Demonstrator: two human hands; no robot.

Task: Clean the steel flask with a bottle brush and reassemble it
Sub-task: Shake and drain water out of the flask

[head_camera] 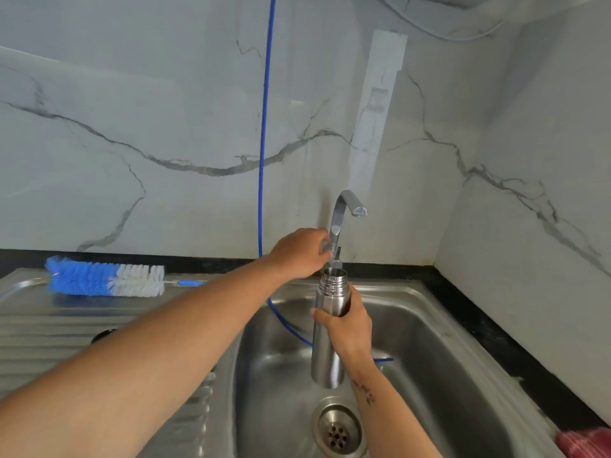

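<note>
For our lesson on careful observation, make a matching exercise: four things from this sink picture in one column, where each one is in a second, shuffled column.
Things
1. steel flask
2. bottle brush
3. left hand
4. blue hose

Places
A. lying on the draining board
B. at the base of the tap
C. held upright over the sink basin by the right hand
D. running down the wall into the basin

Pairs: 1-C, 2-A, 3-B, 4-D
</note>
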